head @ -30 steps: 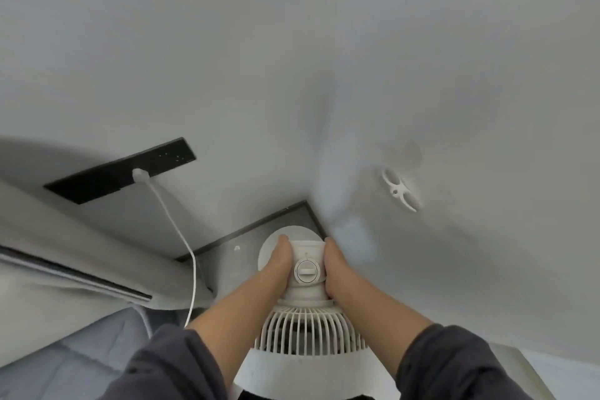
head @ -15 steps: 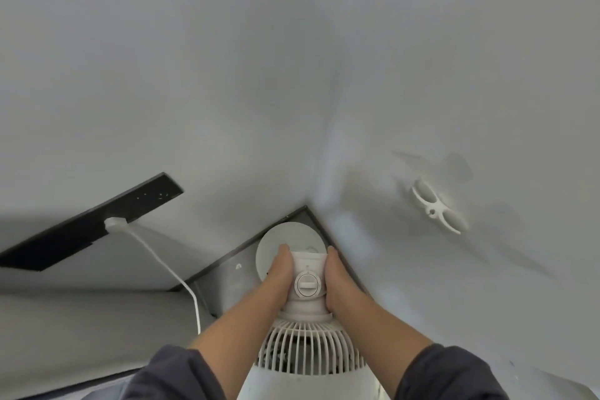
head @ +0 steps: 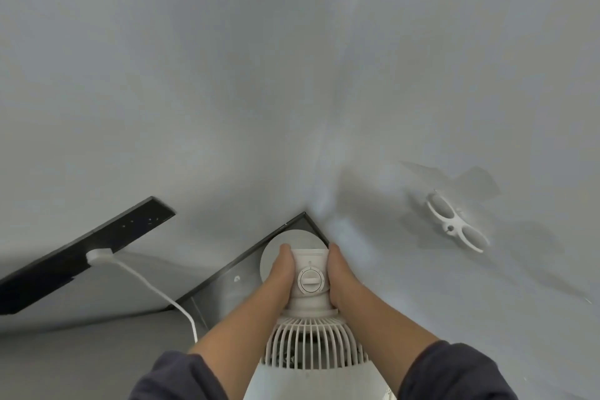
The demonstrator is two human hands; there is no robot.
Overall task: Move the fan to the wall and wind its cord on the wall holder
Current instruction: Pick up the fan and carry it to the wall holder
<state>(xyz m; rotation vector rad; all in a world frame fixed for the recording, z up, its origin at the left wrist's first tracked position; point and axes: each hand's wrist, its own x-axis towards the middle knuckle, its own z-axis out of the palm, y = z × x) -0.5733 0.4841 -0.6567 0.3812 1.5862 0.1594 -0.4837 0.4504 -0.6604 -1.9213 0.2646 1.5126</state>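
Observation:
A white fan (head: 310,334) stands in the room's corner, seen from above, with its round base (head: 289,239) on the grey floor close to both walls. My left hand (head: 281,276) and my right hand (head: 337,276) clasp the motor housing on either side of its dial. The white cord (head: 156,289) runs from a plug (head: 99,255) in a black socket strip (head: 81,250) on the left wall down behind my left forearm. A white cord holder (head: 454,222) is fixed on the right wall, with nothing wound on it.
Two pale walls meet in the corner just beyond the fan. A dark skirting line (head: 227,265) runs along the left wall's foot. A grey surface (head: 65,354) fills the lower left.
The view has moved closer to the corner and the fan's base now sits nearer the walls. Both hands keep their grip on the housing.

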